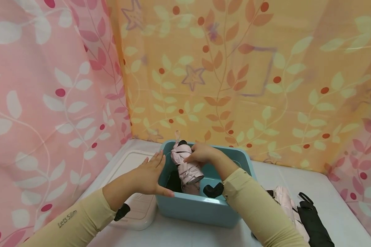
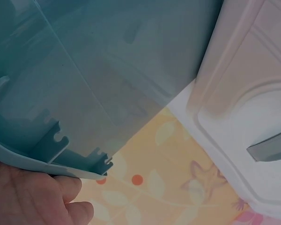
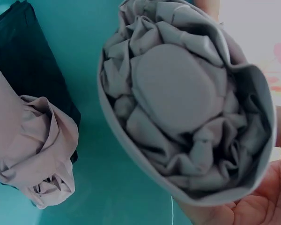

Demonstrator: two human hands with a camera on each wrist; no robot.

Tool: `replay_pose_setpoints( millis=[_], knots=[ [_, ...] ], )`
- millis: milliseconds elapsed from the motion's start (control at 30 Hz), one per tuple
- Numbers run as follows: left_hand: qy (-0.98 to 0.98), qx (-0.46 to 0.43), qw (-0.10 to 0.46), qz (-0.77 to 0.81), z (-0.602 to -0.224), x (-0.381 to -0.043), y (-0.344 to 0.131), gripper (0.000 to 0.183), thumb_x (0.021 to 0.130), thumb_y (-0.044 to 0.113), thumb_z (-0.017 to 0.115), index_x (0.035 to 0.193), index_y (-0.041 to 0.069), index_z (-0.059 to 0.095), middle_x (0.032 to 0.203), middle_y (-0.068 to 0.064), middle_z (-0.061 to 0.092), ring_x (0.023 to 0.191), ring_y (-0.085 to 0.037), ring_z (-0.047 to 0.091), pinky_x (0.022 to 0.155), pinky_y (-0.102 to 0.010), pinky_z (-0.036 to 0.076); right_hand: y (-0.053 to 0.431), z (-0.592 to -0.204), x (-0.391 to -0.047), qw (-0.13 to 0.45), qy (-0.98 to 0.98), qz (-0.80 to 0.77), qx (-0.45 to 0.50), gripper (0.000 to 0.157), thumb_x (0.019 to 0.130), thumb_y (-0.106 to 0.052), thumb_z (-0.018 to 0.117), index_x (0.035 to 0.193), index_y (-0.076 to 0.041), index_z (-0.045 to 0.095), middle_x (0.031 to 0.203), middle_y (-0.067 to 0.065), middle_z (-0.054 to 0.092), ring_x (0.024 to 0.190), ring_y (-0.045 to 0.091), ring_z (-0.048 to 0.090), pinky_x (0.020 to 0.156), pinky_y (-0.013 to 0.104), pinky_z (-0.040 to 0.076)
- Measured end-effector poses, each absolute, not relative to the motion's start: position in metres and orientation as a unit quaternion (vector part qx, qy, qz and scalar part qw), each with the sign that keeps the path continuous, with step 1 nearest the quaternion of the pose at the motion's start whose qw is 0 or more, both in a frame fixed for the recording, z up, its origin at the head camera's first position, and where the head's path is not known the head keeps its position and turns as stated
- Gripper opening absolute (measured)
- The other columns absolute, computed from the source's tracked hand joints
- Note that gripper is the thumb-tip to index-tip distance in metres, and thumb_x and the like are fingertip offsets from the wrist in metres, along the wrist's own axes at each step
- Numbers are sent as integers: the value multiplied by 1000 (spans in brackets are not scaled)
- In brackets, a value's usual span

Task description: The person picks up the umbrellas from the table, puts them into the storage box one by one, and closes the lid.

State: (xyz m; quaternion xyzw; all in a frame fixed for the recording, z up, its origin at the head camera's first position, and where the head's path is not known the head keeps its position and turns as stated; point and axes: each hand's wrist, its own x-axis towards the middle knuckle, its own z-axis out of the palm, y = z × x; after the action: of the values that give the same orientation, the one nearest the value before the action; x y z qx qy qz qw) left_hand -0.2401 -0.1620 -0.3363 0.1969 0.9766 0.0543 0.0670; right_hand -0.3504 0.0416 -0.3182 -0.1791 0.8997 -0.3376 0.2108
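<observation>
My right hand (image 1: pixel 202 152) grips a folded pink umbrella (image 1: pixel 185 163), tilted over the inside of a blue plastic bin (image 1: pixel 201 211). Its rounded end (image 3: pixel 173 89), ringed by bunched fabric, fills much of the right wrist view. Below it, another pink umbrella (image 3: pixel 37 145) and a black umbrella (image 3: pixel 33 61) lie in the bin. My left hand (image 1: pixel 146 175) rests at the bin's left rim with fingers straight and thumb along the front edge. In the left wrist view, part of this hand (image 2: pixel 33 197) shows beside the rim and the bin's notched brackets (image 2: pixel 56 143).
A white lid (image 1: pixel 139 209) lies left of the bin, partly behind my left arm. On the white table (image 1: pixel 216 236) to the right are another pink umbrella (image 1: pixel 285 197) and a black umbrella (image 1: pixel 313 219). Patterned curtains (image 1: pixel 235 85) hang around the table.
</observation>
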Motion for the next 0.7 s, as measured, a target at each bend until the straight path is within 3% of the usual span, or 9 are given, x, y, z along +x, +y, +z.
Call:
replay_pose_setpoints(
  millis=[700],
  knots=[
    [978,192,70,48,-342,-244,-164,130,57,90,38,145,1,4,152,-15,-8,139,-29,-7,109,-53,6,23,-322,-347,251,867,-399,-161,30,82,-20,69,97,2,56,84,12,58,68,21,59,61,34,53]
  ],
)
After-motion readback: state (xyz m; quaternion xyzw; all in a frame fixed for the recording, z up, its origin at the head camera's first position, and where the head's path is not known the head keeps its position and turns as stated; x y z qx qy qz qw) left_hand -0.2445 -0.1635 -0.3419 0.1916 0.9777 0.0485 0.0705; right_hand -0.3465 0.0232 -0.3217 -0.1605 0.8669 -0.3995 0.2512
